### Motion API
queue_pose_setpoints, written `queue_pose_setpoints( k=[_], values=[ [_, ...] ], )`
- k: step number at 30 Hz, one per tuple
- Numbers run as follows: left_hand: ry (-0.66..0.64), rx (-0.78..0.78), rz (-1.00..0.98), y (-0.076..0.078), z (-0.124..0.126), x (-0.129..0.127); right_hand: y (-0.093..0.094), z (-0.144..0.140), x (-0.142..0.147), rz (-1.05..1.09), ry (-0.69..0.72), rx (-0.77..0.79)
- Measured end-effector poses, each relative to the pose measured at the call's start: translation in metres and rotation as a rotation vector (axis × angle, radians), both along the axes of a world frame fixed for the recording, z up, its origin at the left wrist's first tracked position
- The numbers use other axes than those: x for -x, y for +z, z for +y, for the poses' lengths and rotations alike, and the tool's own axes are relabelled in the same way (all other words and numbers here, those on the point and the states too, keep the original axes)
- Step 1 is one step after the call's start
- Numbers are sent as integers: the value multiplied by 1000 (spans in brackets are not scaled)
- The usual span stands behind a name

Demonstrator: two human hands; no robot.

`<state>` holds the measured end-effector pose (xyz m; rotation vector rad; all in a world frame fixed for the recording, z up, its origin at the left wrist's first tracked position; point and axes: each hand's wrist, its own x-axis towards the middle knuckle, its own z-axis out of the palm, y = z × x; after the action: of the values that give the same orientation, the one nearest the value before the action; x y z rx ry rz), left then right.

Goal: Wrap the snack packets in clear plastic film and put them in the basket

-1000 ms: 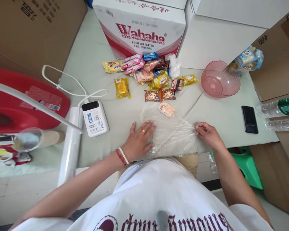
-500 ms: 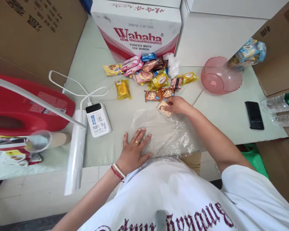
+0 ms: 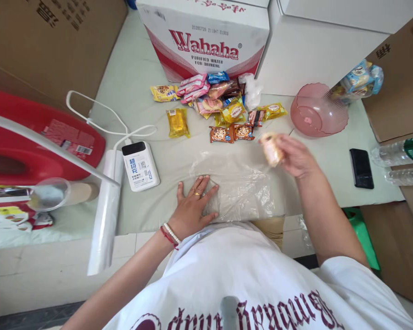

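My left hand lies flat, fingers spread, on the left part of a clear plastic bag spread at the table's front edge. Raised above the table, my right hand pinches a small wrapped snack, pale and blurred by motion; its exact kind I cannot make out. Left of that hand lie two brown snack packets, side by side. Behind them is a pile of wrapped snacks in pink, yellow and blue. A yellow packet lies apart on the left.
A pink bowl stands to the right, with a black phone and plastic bottles beyond. On the left are a white power bank with a cable, a plastic roll and a red container. A Wahaha carton stands behind.
My right hand has lifted the wrapped snack from the far edge of the plastic bag and moved it to the right. My left hand stays on the bag.
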<state>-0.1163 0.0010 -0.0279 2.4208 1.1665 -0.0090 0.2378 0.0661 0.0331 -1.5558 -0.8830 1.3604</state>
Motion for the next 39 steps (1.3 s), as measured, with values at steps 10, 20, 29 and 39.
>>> queue_pose_setpoints(
  k=[10, 20, 29, 39],
  values=[
    [58, 7, -7, 1, -10, 16, -43, 31, -15, 278, -343, 15],
    [20, 75, -45, 10, 17, -9, 2, -11, 68, -269, 555, -347],
    [29, 62, -173, 2, 9, 27, -47, -32, 93, -959, 685, -526],
    [-124, -46, -204, 0, 11, 55, -49, -49, 81, -916, 761, -648]
  ],
)
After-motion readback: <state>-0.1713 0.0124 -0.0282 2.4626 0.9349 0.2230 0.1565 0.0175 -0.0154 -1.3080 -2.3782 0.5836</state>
